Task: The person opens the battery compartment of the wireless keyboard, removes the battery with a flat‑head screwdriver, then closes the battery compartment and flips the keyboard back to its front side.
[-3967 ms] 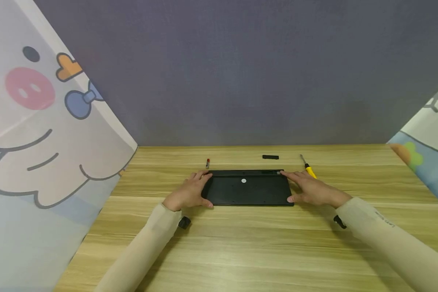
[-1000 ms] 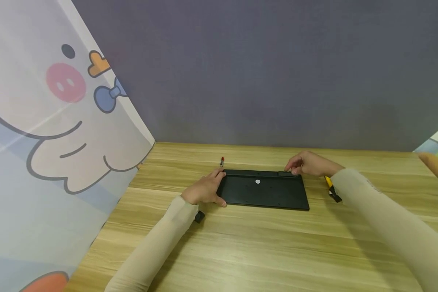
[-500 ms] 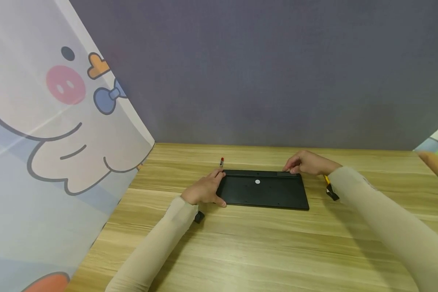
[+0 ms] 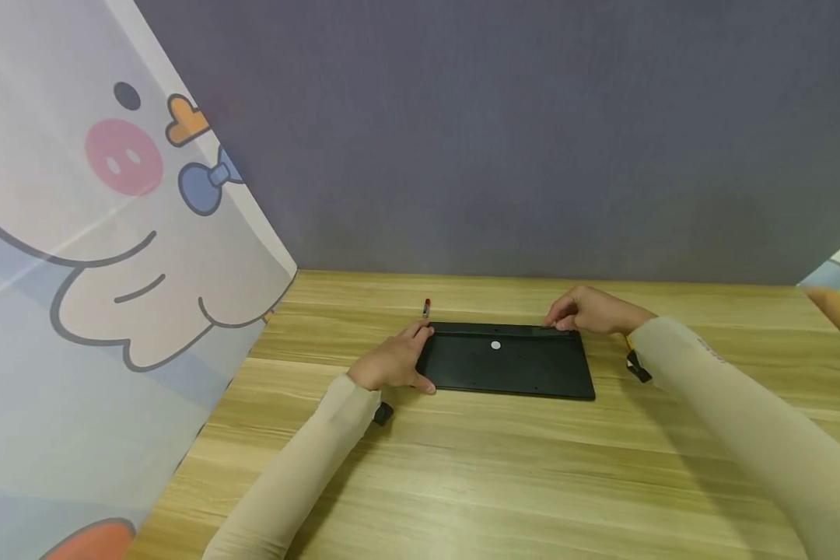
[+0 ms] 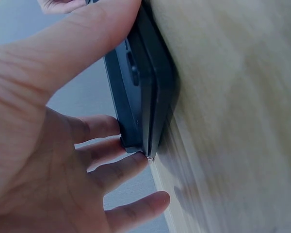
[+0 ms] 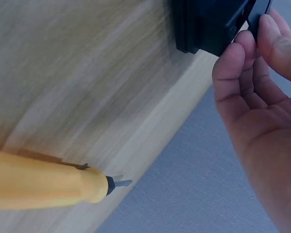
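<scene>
A black keyboard (image 4: 507,367) lies with its underside up on the wood-grain table, a round white sticker near its middle. My left hand (image 4: 390,362) holds its left end, with the thumb at the near edge and fingers by the far corner, as the left wrist view also shows. Over the far right corner, my right hand (image 4: 591,313) pinches a small black battery cover (image 6: 258,18) between thumb and fingertips, right at the raised back strip of the keyboard. In the head view the fingers hide part of this cover.
A small battery (image 4: 426,309) with a red end lies behind the keyboard's left corner. A screwdriver with a yellow handle (image 6: 43,180) lies right of the keyboard, mostly hidden by the right wrist in the head view. A grey partition (image 4: 518,155) borders the table's back.
My right hand has left the keyboard's right end and brought the cover from the table behind to its back strip. Over the last second both hands barely move. The head view has shifted.
</scene>
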The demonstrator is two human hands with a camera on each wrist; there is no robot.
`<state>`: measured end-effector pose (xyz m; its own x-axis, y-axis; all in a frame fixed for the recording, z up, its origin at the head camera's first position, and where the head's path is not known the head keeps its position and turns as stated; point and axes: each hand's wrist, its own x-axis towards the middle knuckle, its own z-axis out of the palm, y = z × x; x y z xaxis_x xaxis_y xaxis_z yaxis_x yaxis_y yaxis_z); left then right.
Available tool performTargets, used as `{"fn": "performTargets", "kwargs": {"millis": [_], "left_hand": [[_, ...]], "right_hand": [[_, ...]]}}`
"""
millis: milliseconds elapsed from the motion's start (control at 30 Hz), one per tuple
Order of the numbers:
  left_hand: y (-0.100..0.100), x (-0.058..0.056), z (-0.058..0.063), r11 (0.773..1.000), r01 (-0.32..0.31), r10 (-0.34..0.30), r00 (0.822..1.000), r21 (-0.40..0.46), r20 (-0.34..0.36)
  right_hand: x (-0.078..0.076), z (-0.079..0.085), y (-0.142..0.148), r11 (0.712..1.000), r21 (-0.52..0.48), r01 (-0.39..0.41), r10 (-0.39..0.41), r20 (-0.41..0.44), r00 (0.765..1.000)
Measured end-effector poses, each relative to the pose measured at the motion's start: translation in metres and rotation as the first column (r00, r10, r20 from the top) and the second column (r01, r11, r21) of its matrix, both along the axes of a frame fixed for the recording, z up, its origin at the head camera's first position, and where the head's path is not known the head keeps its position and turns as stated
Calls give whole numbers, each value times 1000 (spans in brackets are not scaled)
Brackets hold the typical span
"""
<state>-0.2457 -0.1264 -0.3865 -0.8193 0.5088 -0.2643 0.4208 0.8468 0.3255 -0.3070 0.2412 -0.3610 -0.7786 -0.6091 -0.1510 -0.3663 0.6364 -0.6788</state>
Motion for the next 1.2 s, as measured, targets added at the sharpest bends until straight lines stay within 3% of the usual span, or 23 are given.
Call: {"fn": "performTargets", "kwargs": {"millis": [333, 600, 800, 1000, 1100, 1200], "left_hand": [[0, 0, -1, 1000, 11, -11, 1000, -3, -15], [0, 0, -2, 1000, 10, -10, 1000, -11, -17], [1, -1, -2, 1000, 11, -11, 1000, -5, -16], [1, -1, -2, 1000, 10, -10, 1000, -10, -13], [1, -2, -1, 1000, 5, -5, 1000, -19, -11], [1, -2, -1, 1000, 0, 0, 1000, -22, -10]], "right_hand": [[-2, -4, 1, 999, 23, 26, -25, -31, 999], [5, -3, -5, 996, 46, 72, -69, -57, 996], [14, -3, -12, 986, 97, 135, -120, -148, 982], [28, 3, -21, 952, 207, 226, -171, -250, 953], [36, 6, -24, 944, 254, 210, -132, -292, 947], [44, 7, -28, 939, 306, 155, -45, -337, 940]]}}
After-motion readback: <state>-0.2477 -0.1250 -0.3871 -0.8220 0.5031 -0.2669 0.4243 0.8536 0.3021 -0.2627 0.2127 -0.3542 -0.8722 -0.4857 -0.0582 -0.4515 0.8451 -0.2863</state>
